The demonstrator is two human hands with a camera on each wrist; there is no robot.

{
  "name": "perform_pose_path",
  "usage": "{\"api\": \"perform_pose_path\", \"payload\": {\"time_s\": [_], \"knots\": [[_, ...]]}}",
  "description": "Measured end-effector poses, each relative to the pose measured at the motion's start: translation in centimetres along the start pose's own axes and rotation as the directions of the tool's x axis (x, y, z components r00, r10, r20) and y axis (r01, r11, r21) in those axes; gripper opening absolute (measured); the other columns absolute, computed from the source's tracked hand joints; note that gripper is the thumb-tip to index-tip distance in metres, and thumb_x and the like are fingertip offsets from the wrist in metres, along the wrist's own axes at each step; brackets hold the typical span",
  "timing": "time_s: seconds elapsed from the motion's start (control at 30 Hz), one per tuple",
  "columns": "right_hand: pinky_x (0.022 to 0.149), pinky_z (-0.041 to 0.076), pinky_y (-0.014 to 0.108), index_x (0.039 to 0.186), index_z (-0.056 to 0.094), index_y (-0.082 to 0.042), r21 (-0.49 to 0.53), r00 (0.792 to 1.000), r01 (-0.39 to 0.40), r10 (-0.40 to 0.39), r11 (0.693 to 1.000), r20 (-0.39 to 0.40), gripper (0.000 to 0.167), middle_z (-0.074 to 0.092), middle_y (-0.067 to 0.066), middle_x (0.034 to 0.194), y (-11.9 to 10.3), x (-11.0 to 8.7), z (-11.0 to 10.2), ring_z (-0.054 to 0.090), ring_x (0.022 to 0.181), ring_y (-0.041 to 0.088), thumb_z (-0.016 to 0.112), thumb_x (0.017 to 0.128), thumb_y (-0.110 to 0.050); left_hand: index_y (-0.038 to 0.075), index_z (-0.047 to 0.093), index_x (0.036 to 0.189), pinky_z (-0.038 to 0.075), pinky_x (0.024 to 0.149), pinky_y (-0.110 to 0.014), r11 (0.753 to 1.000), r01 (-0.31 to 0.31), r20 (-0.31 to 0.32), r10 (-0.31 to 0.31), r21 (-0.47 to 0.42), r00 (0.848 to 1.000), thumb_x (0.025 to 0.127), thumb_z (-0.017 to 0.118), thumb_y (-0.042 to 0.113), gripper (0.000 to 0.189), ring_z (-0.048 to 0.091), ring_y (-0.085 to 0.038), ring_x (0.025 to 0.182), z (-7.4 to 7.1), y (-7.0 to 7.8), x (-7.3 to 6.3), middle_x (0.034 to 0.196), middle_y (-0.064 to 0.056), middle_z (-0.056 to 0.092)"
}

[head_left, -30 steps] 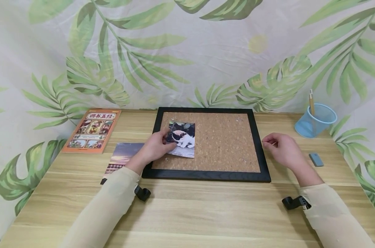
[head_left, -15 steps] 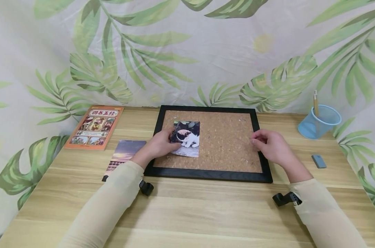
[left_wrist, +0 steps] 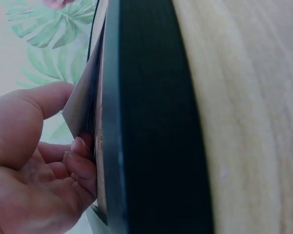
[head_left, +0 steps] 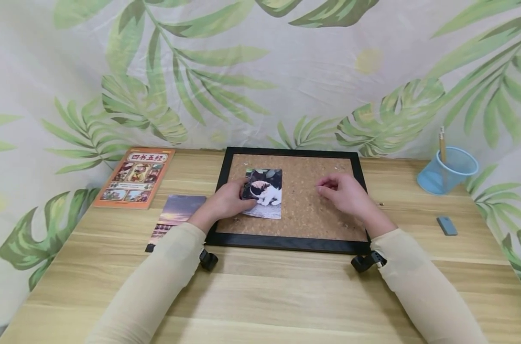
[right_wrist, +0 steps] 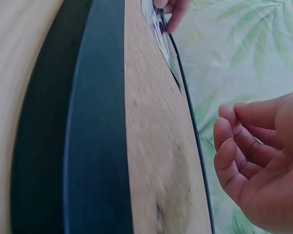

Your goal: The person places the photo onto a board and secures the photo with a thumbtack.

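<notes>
My left hand (head_left: 231, 198) grips the left edge of a photo (head_left: 269, 193) of a black-and-white cat, thumb on the front. The photo lies over the left part of a black-framed corkboard (head_left: 303, 205). In the left wrist view the photo's pale back (left_wrist: 79, 108) tilts away from the cork at the held edge. Above the right part of the board, my right hand (head_left: 344, 193) pinches thumb and forefinger together, other fingers curled. I cannot tell what tiny thing sits in that pinch. A tiny brass-coloured thing (head_left: 381, 204) lies on the table right of the board.
A sunset photo (head_left: 179, 215) lies left of the board, partly under the left arm. Farther left is an orange book (head_left: 135, 177). On the right stand a blue mesh cup (head_left: 447, 172) holding a pencil (head_left: 442, 143), and a blue-grey eraser (head_left: 447, 226).
My right hand has moved left from beside the frame to over the cork, uncovering the tiny brass-coloured thing. My left hand keeps its grip on the cat photo, roughly in place.
</notes>
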State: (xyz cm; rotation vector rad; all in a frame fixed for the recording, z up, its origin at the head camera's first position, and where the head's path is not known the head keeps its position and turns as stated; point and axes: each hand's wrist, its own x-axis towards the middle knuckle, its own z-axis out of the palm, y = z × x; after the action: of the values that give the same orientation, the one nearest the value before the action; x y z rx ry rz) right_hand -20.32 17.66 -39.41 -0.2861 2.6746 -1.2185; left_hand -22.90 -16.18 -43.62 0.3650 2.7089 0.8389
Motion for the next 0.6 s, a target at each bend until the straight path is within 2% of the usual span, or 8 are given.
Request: {"api": "perform_pose_path", "payload": {"time_s": [0.17,0.3,0.5,0.6], "knots": [[0.073,0.055,0.028,0.118,0.074,-0.001,0.025,1.0,-0.017,0.017,1.0,0.014,0.019,0.074,0.016,0.103,-0.8,1.5,1.5,0.068,0.087,0.023,0.066,0.108,-0.014,0.002,0.04,0.165,0.042,0.06,-0.037,1.0,0.01,-0.001,-0.01,0.019,1.0,0.096,0.077,0.043,0.088,0.052,-0.02,0.066,1.2,-1.9,1.6,0.08,-0.003,0.06],[0.074,0.054,0.03,0.117,0.074,-0.004,0.035,0.999,-0.04,0.039,0.999,0.025,0.017,0.074,0.015,0.102,-1.6,2.6,2.4,0.067,0.088,0.023,0.067,0.108,-0.016,0.004,0.039,0.166,0.041,0.06,-0.037,1.0,0.018,0.001,-0.018,0.025,1.0,0.095,0.077,0.044,0.09,0.052,-0.02,0.066,1.7,-2.7,2.5,0.081,-0.004,0.061],[0.075,0.056,0.029,0.118,0.071,-0.004,0.097,0.996,-0.072,0.067,0.993,0.052,0.016,0.074,0.015,0.108,-3.0,4.5,3.7,0.071,0.093,0.024,0.065,0.109,-0.015,0.006,0.04,0.166,0.042,0.059,-0.037,0.999,0.026,0.0,-0.026,0.031,1.0,0.094,0.079,0.047,0.091,0.054,-0.019,0.066,2.0,-3.2,2.9,0.08,-0.003,0.063],[0.073,0.055,0.028,0.118,0.071,-0.003,0.13,0.996,-0.07,0.063,0.989,0.056,0.015,0.074,0.015,0.106,-3.5,5.6,4.6,0.07,0.091,0.024,0.063,0.11,-0.014,0.007,0.04,0.166,0.045,0.064,-0.038,0.999,0.031,-0.001,-0.031,0.029,1.0,0.095,0.078,0.047,0.09,0.056,-0.021,0.07,2.0,-3.0,2.6,0.081,-0.004,0.064]]}}
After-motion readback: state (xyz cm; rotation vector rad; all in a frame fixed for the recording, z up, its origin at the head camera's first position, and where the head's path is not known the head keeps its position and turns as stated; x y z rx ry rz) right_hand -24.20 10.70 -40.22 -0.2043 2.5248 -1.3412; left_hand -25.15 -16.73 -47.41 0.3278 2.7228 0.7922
